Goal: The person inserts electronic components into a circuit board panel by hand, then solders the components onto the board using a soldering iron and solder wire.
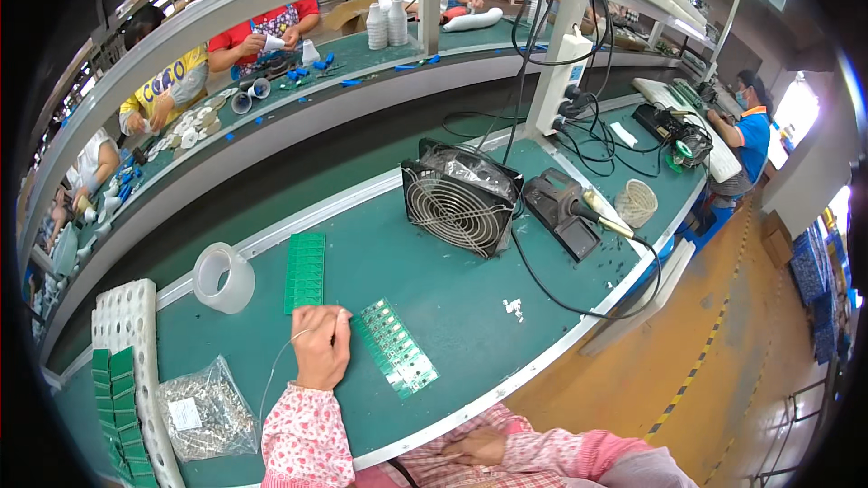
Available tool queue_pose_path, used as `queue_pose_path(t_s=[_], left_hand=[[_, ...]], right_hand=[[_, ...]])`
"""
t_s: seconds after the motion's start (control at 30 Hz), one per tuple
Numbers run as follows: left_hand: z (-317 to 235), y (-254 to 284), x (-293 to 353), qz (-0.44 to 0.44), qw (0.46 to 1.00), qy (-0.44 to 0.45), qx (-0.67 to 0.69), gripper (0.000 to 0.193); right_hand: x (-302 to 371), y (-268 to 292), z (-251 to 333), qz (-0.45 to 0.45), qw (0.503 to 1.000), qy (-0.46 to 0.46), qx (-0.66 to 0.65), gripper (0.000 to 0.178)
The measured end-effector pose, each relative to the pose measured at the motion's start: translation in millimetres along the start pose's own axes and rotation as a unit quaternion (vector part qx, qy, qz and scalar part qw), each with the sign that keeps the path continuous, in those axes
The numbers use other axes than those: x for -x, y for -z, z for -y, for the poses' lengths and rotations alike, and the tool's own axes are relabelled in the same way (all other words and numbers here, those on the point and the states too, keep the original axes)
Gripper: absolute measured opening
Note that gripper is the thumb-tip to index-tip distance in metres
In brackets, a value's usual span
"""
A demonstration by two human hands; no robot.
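Observation:
My left hand [321,348] is closed over the green table, its fingers curled in a pinch. A thin, silvery solder wire [274,370] runs from it in a loop down beside my sleeve. Just right of the hand lies a green circuit board panel [398,350] with rows of pale pads. Behind the fingers is another green board panel [306,273], its near end by my knuckles. Below the table edge, my right hand [479,445] rests on my lap, fingers loosely laid out and holding nothing.
Left lie a tape roll [223,278], a bag of small metal parts [208,411], and a white foam tray [127,307] beside stacked green boards [122,416]. Right stand a fan [461,199], a soldering iron in its stand [565,212] and trailing cables. Small white pieces [513,309] lie nearer. Co-workers sit beyond.

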State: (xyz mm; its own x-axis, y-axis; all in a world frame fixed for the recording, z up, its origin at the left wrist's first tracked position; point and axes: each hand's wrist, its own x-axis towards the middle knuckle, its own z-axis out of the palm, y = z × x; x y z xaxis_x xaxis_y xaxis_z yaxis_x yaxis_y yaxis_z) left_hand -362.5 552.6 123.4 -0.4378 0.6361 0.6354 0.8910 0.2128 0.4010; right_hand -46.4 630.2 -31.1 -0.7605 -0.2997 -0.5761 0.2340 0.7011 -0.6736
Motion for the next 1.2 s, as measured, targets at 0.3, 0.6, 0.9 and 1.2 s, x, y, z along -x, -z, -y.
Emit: queue_pose_path(t_s=[0.3, 0.6, 0.9, 1.2], left_hand=[[-27, 2, 0, 0.139, 0.987, -0.059, 0.044, 0.055], [-37, 0, 16, 0.199, 0.980, -0.002, 0.000, 0.067], [-53, 24, 4, 0.313, 0.949, -0.027, -0.014, 0.079], [-68, 51, 39, 0.164, 0.937, 0.156, -0.266, 0.054]], right_hand=[[154, 145, 24, -0.282, 0.917, -0.069, -0.275, 0.038], [170, 289, -85, -0.563, 0.433, 0.162, -0.685, 0.040], [166, 290, -91, -0.699, 0.511, 0.102, -0.490, 0.031], [142, 152, 16, -0.778, 0.603, 0.108, -0.136, 0.021]])
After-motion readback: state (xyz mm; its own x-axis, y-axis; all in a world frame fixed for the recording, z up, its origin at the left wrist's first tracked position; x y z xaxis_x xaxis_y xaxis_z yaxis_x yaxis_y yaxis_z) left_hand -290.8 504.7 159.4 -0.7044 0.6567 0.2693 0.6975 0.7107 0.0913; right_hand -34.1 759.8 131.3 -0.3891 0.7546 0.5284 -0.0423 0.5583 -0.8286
